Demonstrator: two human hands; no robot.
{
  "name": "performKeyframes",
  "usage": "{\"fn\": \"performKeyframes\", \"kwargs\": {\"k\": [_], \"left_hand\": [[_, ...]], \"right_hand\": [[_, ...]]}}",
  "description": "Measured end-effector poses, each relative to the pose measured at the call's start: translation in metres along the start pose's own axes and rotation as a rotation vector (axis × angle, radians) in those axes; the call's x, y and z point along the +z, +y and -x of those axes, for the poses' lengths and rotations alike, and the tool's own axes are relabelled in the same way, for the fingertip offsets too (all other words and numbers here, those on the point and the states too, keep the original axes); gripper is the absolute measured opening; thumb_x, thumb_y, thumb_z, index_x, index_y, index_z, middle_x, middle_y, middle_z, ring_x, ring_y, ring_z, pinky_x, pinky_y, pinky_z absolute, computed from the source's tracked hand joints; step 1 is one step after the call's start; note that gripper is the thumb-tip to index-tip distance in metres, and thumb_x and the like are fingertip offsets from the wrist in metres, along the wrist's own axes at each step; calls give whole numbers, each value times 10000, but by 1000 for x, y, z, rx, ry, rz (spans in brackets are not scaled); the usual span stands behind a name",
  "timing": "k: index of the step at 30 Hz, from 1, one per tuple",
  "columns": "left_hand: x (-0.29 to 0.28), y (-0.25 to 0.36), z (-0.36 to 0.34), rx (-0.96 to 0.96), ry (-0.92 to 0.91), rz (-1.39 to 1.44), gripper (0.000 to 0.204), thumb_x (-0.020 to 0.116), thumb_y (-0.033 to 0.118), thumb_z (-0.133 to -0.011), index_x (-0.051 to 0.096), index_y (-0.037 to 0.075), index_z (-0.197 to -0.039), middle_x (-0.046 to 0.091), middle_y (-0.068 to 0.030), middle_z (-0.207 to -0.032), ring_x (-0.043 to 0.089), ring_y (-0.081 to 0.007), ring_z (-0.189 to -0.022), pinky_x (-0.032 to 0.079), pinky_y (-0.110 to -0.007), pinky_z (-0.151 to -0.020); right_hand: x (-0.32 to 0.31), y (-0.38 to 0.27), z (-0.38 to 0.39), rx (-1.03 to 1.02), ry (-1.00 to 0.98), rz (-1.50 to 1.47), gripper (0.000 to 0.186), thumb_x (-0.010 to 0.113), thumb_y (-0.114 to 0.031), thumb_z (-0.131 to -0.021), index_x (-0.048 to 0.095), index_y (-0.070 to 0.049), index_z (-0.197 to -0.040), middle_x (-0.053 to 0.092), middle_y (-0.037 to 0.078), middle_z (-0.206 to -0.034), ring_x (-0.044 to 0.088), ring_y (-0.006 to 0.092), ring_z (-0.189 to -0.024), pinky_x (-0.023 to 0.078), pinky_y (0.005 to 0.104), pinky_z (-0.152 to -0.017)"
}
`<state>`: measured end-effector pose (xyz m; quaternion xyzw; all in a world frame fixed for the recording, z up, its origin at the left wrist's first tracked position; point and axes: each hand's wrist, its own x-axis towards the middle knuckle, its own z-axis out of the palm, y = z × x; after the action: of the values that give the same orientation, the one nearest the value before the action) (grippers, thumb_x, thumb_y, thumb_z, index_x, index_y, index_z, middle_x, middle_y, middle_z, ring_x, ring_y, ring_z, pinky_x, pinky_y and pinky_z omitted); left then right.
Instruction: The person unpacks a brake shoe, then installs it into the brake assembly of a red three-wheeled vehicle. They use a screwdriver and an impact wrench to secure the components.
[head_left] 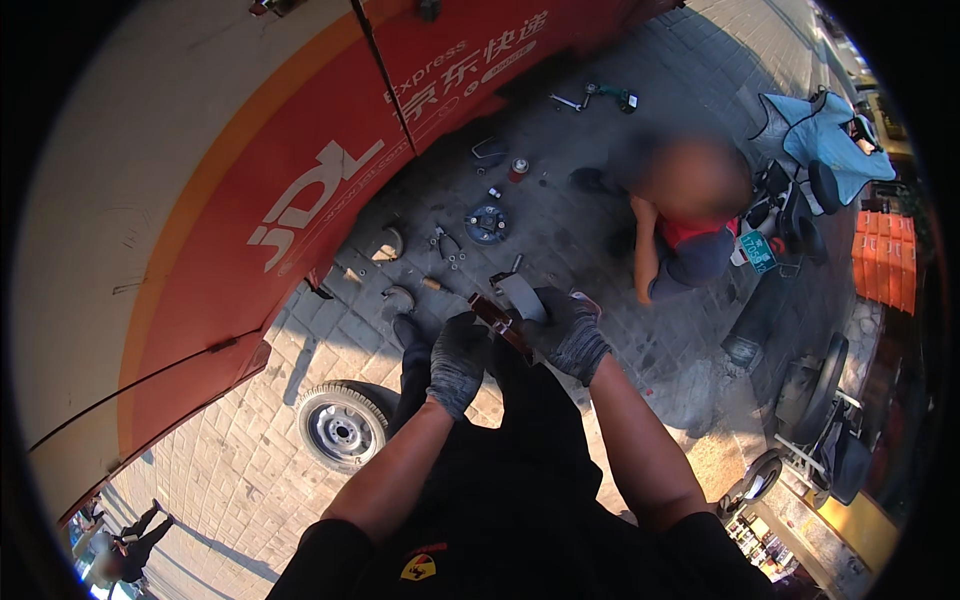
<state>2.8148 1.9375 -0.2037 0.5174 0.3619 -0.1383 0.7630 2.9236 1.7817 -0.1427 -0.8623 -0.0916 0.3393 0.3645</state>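
We see the left hand (461,358) gripping a dark red slab (494,314) and the right hand (570,335) gripping a grey block (519,295), close together above the paving (245,425). Both look stiff, fairly light, maybe slippery; we'd hold long edges.

This is probably a roadside repair spot: paving (235,440), large vehicle (215,215), wheel (342,427), pliers (443,234).

Red/wht van (210,250) L, parked scooter (800,220) R
Lt-blue cover (835,145) on scooter; stacked orange crates (885,262) nr it; person (131,560) far lower L.
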Motion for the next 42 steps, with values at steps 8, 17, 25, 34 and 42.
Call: {"fn": "performKeyframes", "kwargs": {"k": [8, 17, 25, 34, 42], "left_hand": [[-44, 74, -8, 1049, -224, -1106, 742, 735, 195, -656, 464, 41, -1329, 544, -187, -1207, 507, -367, -1144, 411, -446, -985], [-59, 98, -40, 466, -458, -1467, 821, 736, 258, -686, 390, 36, -1396, 602, -205, -1126, 547, -368, -1092, 440, -461, -952], [-80, 67, -44, 501, -243, -1447, 645, 706, 221, -693, 506, 72, -1288, 586, -230, -1068, 552, -413, -1021, 461, -481, -900], [-83, 49, -74, 668, 42, -1221, 383, 666, 41, -705, 600, 47, -1083, 584, -192, -988, 582, -397, -918, 498, -442, -783], [-83, 33, -108, 685, -6, -1124, 371, 653, 17, -717, 599, 42, -1084, 590, -168, -979, 602, -345, -895, 504, -390, -765]], "right_hand": [[33, -41, -5, -30, -184, 236, 610, 667, -224, -744, 503, -20, -1296, 632, 239, -1123, 620, 392, -1018, 492, 439, -894], [75, -50, -37, -36, -168, 47, 648, 740, -247, -724, 503, -9, -1278, 648, 215, -1113, 634, 345, -1036, 501, 418, -904], [61, -3, -58, -144, -84, -112, 545, 723, -182, -762, 536, -6, -1244, 610, 180, -1194, 617, 310, -1068, 487, 392, -935], [35, 28, -84, -89, -132, -3, 661, 738, -153, -724, 487, -64, -1329, 533, 189, -1292, 522, 335, -1195, 426, 410, -1022], [68, 81, -117, -153, 67, -117, 641, 683, -23, -745, 452, -63, -1342, 560, 109, -1150, 586, 204, -939, 505, 328, -806]]}}
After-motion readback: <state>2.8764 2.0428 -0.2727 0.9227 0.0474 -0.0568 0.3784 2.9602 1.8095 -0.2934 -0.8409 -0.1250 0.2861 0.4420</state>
